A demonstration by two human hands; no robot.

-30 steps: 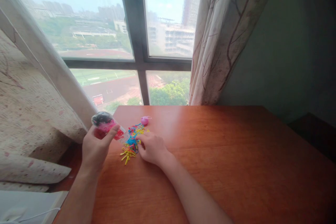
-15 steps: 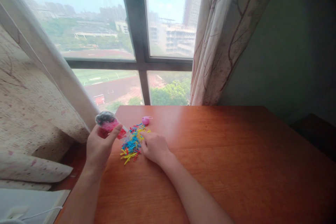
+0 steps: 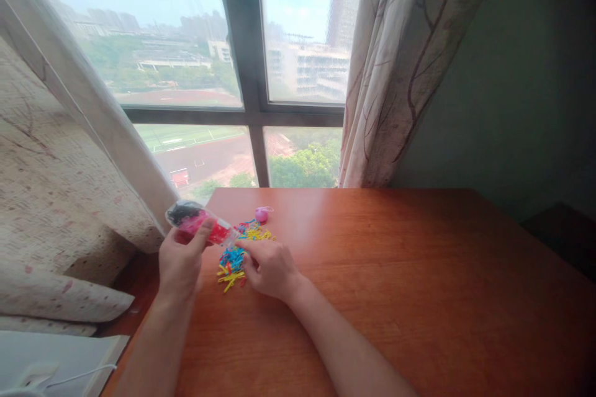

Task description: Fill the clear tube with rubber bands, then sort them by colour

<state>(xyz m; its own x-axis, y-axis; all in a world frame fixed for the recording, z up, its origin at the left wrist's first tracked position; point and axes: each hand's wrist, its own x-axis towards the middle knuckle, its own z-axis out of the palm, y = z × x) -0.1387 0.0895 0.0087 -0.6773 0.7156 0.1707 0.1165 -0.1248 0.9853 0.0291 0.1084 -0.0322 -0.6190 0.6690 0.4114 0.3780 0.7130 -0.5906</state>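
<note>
My left hand (image 3: 179, 263) grips a clear plastic tube (image 3: 198, 223) tilted on its side, filled with black and pink small bands, its mouth pointing right. My right hand (image 3: 267, 267) rests on the wooden table (image 3: 419, 298) with fingers curled against a pile of small colourful rubber bands (image 3: 237, 251), yellow, blue and red. Its fingertips are pinched right at the tube's mouth; what they hold is too small to make out. A small pink lid (image 3: 261, 215) lies just behind the pile.
A window (image 3: 242, 62) with patterned curtains (image 3: 400, 62) is behind the table. Patterned cushions (image 3: 46, 211) lie at the left. A white device with a cable (image 3: 51, 366) sits at the lower left corner.
My right hand has drawn back toward the tube's mouth with fingers pinched. The left hand tilted the tube lower. The band pile has shifted and spread slightly.
</note>
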